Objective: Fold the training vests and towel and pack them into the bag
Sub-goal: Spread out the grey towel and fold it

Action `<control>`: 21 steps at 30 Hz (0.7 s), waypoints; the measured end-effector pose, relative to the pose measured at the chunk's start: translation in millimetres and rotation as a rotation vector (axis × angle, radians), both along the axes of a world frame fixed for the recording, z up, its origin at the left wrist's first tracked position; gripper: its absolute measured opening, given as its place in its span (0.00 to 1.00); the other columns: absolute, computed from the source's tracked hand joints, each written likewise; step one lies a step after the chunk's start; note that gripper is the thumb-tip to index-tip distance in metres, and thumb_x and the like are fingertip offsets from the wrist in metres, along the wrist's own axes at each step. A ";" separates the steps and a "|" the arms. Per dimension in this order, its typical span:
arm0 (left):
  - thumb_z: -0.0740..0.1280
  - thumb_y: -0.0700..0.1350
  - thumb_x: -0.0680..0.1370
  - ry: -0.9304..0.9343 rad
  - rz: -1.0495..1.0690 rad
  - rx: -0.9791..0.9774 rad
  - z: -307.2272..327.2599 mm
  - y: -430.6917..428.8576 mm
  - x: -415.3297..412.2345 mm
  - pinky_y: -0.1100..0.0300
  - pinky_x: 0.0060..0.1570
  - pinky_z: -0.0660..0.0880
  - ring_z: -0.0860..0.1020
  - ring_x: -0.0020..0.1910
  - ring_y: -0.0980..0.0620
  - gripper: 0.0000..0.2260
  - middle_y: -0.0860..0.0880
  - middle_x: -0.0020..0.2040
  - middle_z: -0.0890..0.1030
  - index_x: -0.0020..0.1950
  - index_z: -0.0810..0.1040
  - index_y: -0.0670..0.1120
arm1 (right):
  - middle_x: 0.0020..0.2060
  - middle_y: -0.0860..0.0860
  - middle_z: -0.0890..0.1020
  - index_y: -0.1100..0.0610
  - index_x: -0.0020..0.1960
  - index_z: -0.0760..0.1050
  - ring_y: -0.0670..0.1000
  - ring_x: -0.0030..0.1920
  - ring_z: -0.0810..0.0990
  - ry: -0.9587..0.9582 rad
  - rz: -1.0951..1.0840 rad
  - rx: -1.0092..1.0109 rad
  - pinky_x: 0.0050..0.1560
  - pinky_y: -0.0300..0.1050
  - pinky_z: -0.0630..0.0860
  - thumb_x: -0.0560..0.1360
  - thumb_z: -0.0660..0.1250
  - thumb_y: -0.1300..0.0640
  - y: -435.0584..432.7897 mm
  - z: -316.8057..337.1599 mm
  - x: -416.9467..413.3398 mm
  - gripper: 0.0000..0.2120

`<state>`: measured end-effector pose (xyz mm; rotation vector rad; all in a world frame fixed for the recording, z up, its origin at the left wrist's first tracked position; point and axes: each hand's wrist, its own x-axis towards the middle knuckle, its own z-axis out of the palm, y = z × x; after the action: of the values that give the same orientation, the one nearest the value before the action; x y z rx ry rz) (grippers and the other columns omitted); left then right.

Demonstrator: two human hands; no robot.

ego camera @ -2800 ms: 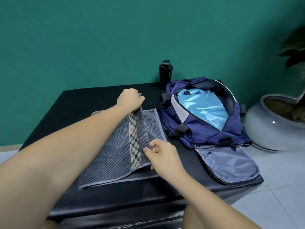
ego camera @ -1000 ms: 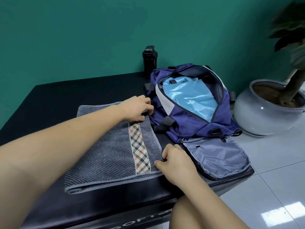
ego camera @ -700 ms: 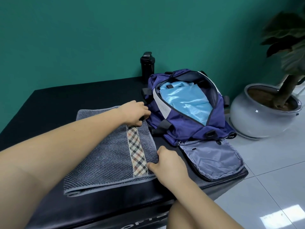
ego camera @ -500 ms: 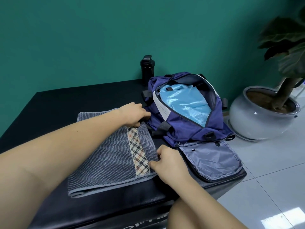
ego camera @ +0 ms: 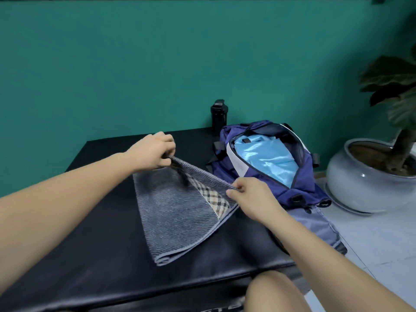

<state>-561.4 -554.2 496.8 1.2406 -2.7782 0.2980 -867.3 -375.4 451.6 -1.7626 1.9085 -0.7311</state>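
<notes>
A grey striped towel (ego camera: 177,212) with a plaid band lies folded on the black padded bench (ego camera: 112,266). Its right edge is lifted off the bench. My left hand (ego camera: 155,154) pinches the far corner of that edge, and my right hand (ego camera: 249,197) pinches the near corner. To the right stands the navy bag (ego camera: 304,183), unzipped, with a light blue vest (ego camera: 267,161) folded inside. The bag's grey flap (ego camera: 315,224) hangs open toward me.
A black bottle (ego camera: 218,115) stands behind the bag against the green wall. On the tiled floor at right sits a grey plant pot (ego camera: 360,183) with a leafy plant. My knee (ego camera: 270,293) shows below the bench's front edge.
Both hands have lifted the towel's right edge up off the bench and leftward; half a second ago the towel lay flat under them.
</notes>
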 end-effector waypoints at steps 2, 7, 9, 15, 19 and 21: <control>0.72 0.50 0.74 0.082 0.048 0.005 24.4 15.3 22.8 0.52 0.48 0.72 0.71 0.49 0.52 0.08 0.59 0.46 0.75 0.44 0.72 0.57 | 0.40 0.49 0.84 0.52 0.45 0.82 0.52 0.46 0.81 0.039 0.040 -0.065 0.46 0.47 0.73 0.80 0.71 0.48 -5.4 27.6 4.8 0.09; 0.74 0.45 0.74 0.250 0.166 0.030 84.2 59.0 74.5 0.54 0.42 0.69 0.76 0.40 0.51 0.11 0.58 0.40 0.78 0.47 0.73 0.54 | 0.42 0.49 0.85 0.52 0.48 0.83 0.54 0.47 0.81 0.155 0.113 -0.271 0.47 0.49 0.74 0.81 0.72 0.50 -13.5 93.1 21.0 0.06; 0.75 0.42 0.74 0.273 0.169 0.029 108.1 76.7 90.8 0.55 0.44 0.70 0.78 0.41 0.50 0.11 0.57 0.42 0.80 0.48 0.74 0.53 | 0.44 0.49 0.86 0.50 0.49 0.83 0.54 0.49 0.82 0.188 0.113 -0.348 0.50 0.50 0.77 0.80 0.73 0.50 -14.2 116.7 26.8 0.04; 0.79 0.46 0.75 0.282 0.227 -0.024 172.9 126.3 124.7 0.52 0.49 0.77 0.81 0.46 0.47 0.12 0.52 0.45 0.84 0.52 0.79 0.54 | 0.49 0.51 0.87 0.49 0.52 0.81 0.58 0.53 0.83 0.326 0.170 -0.482 0.53 0.54 0.80 0.80 0.72 0.48 -6.6 187.7 40.4 0.05; 0.81 0.50 0.74 0.275 0.269 -0.025 201.5 151.8 140.1 0.53 0.47 0.76 0.81 0.45 0.49 0.10 0.55 0.42 0.83 0.47 0.81 0.53 | 0.47 0.52 0.86 0.47 0.53 0.83 0.58 0.51 0.83 0.355 0.184 -0.529 0.53 0.55 0.80 0.80 0.71 0.48 6.3 232.4 45.1 0.04; 0.80 0.52 0.75 0.307 0.290 -0.017 210.6 167.9 146.5 0.54 0.45 0.75 0.80 0.44 0.49 0.11 0.55 0.40 0.83 0.45 0.80 0.52 | 0.47 0.52 0.86 0.47 0.53 0.82 0.59 0.51 0.82 0.356 0.176 -0.569 0.52 0.54 0.80 0.81 0.70 0.49 13.3 246.0 44.8 0.04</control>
<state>-414.9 -386.4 707.5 1.5391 -2.3369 0.1340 -822.6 -362.1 697.6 -2.5180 1.8346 -1.0222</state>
